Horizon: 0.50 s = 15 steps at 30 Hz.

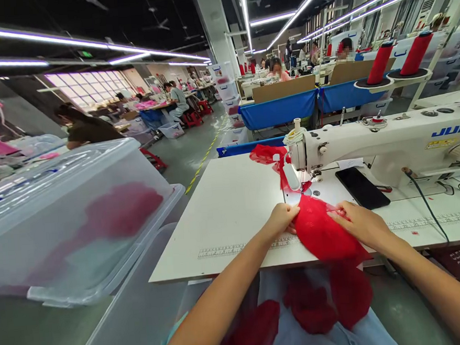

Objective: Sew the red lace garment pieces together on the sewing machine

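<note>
A piece of red fabric is stretched between my two hands in front of the white sewing machine. My left hand pinches its left edge just before the needle area. On the other side my right hand is closed on the fabric's upper right edge. The cloth hangs over the table's front edge, and more red pieces lie on my lap. Behind the presser foot, another stretch of red fabric rests on the white table.
A black phone lies right of the needle plate. Translucent plastic boxes stand to the left. Red thread cones rise behind the machine. A printed ruler runs along the table front. Other people sit at machines farther back.
</note>
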Each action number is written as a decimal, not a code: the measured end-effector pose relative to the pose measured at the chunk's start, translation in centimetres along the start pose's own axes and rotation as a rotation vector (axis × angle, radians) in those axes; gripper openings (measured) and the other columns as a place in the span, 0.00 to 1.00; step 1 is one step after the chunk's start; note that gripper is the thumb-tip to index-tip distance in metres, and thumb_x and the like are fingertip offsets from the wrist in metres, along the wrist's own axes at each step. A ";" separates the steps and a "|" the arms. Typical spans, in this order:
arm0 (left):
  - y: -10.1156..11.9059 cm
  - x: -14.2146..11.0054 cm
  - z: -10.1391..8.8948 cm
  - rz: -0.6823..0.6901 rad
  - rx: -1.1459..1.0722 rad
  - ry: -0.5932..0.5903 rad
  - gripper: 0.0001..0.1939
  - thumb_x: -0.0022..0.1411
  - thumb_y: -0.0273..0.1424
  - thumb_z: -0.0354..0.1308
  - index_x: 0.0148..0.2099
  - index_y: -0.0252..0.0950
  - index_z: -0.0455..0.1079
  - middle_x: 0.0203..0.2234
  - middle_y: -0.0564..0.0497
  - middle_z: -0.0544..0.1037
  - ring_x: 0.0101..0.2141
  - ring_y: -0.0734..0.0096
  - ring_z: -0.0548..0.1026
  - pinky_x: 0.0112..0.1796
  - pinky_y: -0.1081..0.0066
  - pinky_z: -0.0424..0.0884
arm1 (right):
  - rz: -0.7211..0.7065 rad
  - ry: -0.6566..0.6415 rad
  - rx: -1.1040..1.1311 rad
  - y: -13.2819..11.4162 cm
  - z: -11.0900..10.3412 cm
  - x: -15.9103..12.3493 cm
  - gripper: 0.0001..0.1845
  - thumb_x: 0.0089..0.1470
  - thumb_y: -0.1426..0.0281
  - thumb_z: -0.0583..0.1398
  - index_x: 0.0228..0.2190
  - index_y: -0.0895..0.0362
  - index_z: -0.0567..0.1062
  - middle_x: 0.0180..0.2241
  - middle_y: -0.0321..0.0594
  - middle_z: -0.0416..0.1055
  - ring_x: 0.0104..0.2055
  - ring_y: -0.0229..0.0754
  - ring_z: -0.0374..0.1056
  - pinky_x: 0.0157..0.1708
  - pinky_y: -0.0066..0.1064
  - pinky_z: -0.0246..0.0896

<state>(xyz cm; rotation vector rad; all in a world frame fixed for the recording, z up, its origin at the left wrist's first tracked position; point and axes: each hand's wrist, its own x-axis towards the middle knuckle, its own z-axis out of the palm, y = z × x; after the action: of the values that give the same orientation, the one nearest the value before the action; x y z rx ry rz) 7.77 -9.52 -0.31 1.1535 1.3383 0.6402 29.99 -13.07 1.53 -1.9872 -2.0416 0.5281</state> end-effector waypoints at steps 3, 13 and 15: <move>0.0 0.7 0.4 0.046 0.100 0.080 0.16 0.63 0.30 0.59 0.24 0.38 0.59 0.13 0.58 0.66 0.15 0.75 0.69 0.21 0.75 0.67 | 0.021 0.059 0.030 -1.9 1.1 2.8 0.14 0.54 0.55 0.58 0.30 0.53 0.68 0.42 0.50 0.73 0.46 0.56 0.68 0.37 0.38 0.55; 0.0 0.7 1.0 0.161 0.418 0.228 0.08 0.63 0.27 0.54 0.30 0.39 0.65 0.18 0.56 0.69 0.22 0.68 0.70 0.29 0.71 0.62 | -0.080 -0.095 0.529 -3.0 2.3 6.1 0.14 0.54 0.57 0.55 0.24 0.52 0.64 0.26 0.39 0.71 0.33 0.46 0.70 0.34 0.36 0.65; 0.1 0.8 1.0 0.188 0.475 0.248 0.08 0.62 0.26 0.55 0.29 0.39 0.65 0.19 0.56 0.69 0.25 0.67 0.71 0.30 0.72 0.60 | -0.101 -0.184 0.626 -3.2 2.0 6.6 0.18 0.54 0.52 0.55 0.24 0.53 0.67 0.24 0.39 0.72 0.30 0.46 0.71 0.31 0.36 0.67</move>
<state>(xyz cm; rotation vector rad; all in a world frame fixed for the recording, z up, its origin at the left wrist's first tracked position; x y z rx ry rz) 8.90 -9.03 -0.71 1.6382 1.6611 0.6322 26.00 -6.67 0.51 -1.4968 -1.7530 1.1902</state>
